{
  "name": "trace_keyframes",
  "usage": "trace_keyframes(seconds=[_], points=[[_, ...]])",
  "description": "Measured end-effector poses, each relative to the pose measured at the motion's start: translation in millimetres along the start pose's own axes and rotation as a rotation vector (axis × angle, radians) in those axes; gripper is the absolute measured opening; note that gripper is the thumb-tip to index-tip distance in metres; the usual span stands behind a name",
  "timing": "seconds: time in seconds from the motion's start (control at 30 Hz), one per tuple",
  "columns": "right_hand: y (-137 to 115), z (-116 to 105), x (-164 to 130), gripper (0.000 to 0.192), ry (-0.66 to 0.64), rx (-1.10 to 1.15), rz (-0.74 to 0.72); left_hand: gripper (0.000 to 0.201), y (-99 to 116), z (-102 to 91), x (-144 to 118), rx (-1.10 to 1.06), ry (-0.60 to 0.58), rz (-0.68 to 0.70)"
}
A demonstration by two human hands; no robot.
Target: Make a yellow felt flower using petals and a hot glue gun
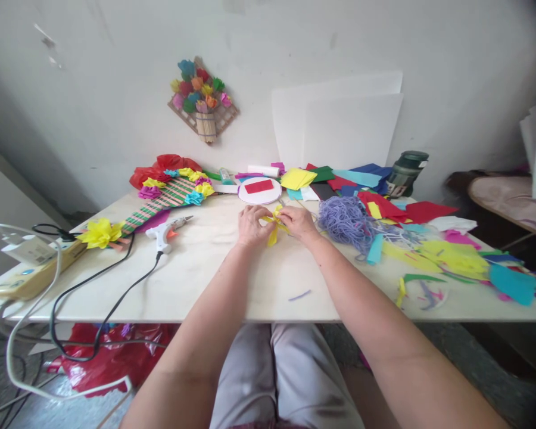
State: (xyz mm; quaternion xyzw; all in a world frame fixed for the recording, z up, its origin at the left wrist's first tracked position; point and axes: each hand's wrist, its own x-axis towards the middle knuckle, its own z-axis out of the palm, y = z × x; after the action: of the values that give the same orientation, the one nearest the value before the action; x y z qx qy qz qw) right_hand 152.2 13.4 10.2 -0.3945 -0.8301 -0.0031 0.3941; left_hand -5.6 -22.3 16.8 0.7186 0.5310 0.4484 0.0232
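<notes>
Two hands, left hand [250, 225] and right hand [298, 221], pinching closed on yellow paper strips [274, 225] above the worktop [214, 280], beside purple yarn [346, 220].

Head camera looks forward and down over the table [196, 280].

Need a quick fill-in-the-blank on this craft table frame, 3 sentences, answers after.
1. Both the left hand and the right hand pinch a strip of ____ paper.
2. The glue gun lies on the table to the ____ of the hands.
3. The tangle of yarn beside the right hand is ____ in colour.

Missing words: yellow; left; purple
</notes>
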Motion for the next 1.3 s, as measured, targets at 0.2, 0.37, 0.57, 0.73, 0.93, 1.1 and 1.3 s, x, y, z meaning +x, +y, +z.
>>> trace_keyframes(seconds=[0.2,0.37,0.57,0.73,0.93,1.1,1.3], points=[[-2,0,0,0.021,-0.019,-0.042,-0.002,0.009,-6,4.2,1,-0.017,-0.007,-0.03],[-8,-1,0,0.022,-0.035,-0.089,0.026,0.007,-10,8.3,3,-0.15,-0.023,-0.129],[-13,-5,0,0.024,-0.056,-0.048,0.036,0.008,-7,5.4,2,-0.186,-0.034,-0.146],[-15,-6,0,0.022,-0.056,0.011,0.048,0.008,-7,5.3,2,-0.178,-0.043,-0.159],[-17,-5,-1,0.025,-0.045,-0.015,0.036,0.01,-10,8.0,4,-0.256,-0.05,-0.235],[-15,-3,-1,0.026,-0.059,-0.073,0.028,0.01,-9,6.3,5,-0.254,-0.07,-0.244],[-13,1,-1,0.024,-0.053,-0.061,0.032,0.006,-7,5.1,7,-0.097,-0.059,-0.257]])
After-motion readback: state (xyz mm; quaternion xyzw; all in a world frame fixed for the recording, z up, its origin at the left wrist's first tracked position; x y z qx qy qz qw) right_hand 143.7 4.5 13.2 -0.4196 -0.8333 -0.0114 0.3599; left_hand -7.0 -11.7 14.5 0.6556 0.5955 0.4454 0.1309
